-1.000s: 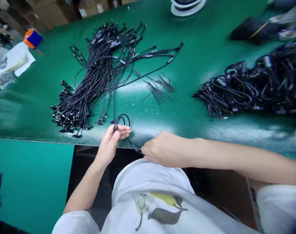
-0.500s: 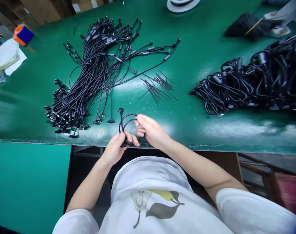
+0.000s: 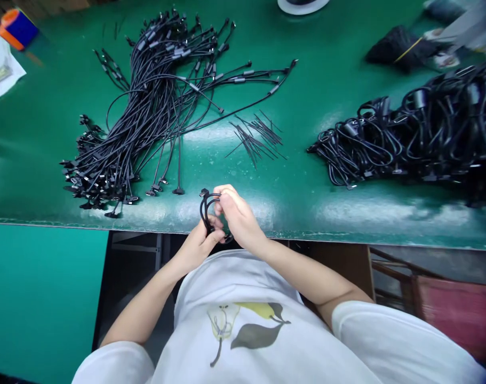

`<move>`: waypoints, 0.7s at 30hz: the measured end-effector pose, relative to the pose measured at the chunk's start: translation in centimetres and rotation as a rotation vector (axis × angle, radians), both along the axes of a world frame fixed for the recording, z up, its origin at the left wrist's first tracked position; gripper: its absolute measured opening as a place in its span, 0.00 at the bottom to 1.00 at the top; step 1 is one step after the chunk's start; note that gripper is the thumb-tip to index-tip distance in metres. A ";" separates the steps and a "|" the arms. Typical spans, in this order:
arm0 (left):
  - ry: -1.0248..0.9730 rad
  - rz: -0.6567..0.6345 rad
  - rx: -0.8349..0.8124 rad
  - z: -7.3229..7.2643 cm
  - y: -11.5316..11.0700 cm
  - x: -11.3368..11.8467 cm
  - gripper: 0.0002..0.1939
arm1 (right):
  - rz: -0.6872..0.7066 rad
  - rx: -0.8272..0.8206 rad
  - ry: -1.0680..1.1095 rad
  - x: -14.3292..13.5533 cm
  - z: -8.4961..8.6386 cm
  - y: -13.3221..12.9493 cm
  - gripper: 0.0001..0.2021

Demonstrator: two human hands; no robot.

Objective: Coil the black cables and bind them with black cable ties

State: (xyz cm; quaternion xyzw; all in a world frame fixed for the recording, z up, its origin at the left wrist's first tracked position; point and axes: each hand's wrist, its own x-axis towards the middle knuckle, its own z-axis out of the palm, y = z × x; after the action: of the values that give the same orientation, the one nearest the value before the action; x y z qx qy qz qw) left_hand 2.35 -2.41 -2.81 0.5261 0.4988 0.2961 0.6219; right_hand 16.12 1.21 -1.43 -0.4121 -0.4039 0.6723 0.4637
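Black cable coil held between two hands at the tabletop's near edge

The black cable coil (image 3: 201,214) stands in the fingers of the left hand (image 3: 202,241), which pinches its lower part; the loops rise above that hand. The right hand (image 3: 241,217) pinches the coil's upper right side between thumb and fingers. A plug (image 3: 204,193) sits at the coil's top, left of the right fingertips. On the green tabletop (image 3: 294,197), beyond the hands, lie thin black strips (image 3: 257,137), with a loose cable pile (image 3: 146,112) to the left and coiled cables (image 3: 406,136) to the right.
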 end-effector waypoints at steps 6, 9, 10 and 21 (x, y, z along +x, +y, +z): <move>0.175 -0.249 -0.076 -0.7 0.1 0.3 0.18 | 0.114 -0.006 0.064 -0.7 0.4 -0.9 0.21; 0.132 -0.278 -0.134 -1.3 0.0 0.5 0.15 | 0.165 -0.079 0.258 -0.7 0.1 -0.3 0.24; 0.110 -0.260 -0.130 -1.4 0.0 0.5 0.14 | 0.188 -0.075 0.296 -0.7 0.0 0.0 0.25; -0.342 -0.084 -0.351 -0.9 0.2 0.7 0.16 | 0.279 -0.283 0.249 0.4 1.0 2.3 0.35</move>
State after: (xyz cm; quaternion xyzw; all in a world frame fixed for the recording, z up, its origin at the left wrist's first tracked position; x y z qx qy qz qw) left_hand 3.05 -2.23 -3.74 0.3726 0.4079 0.2636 0.7907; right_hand 16.53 3.54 -0.48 -0.3268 -0.2985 0.8255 0.3502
